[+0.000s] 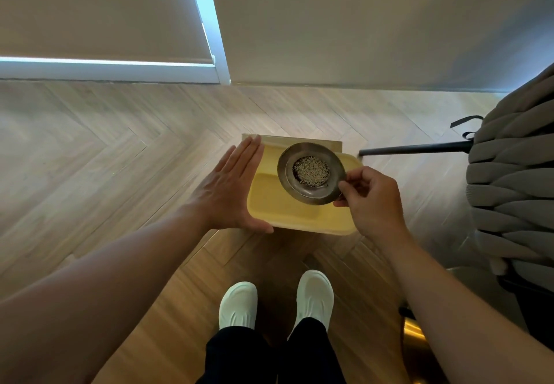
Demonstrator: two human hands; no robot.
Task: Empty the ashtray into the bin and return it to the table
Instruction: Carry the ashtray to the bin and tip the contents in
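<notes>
Leftmost, the left hand [232, 187] is held flat and fully open, nothing gripped, its palm pressed against the left side of the yellow bin [295, 213] that stands on the wooden floor [105, 159]. Over the bin's open top the round metal ashtray [310, 173] is held roughly level, a heap of pale ash still seen in its bowl. Its right rim is pinched between thumb and fingertips of the right hand [370, 199], beyond which a grey ribbed chair [509, 180] is seen.
</notes>
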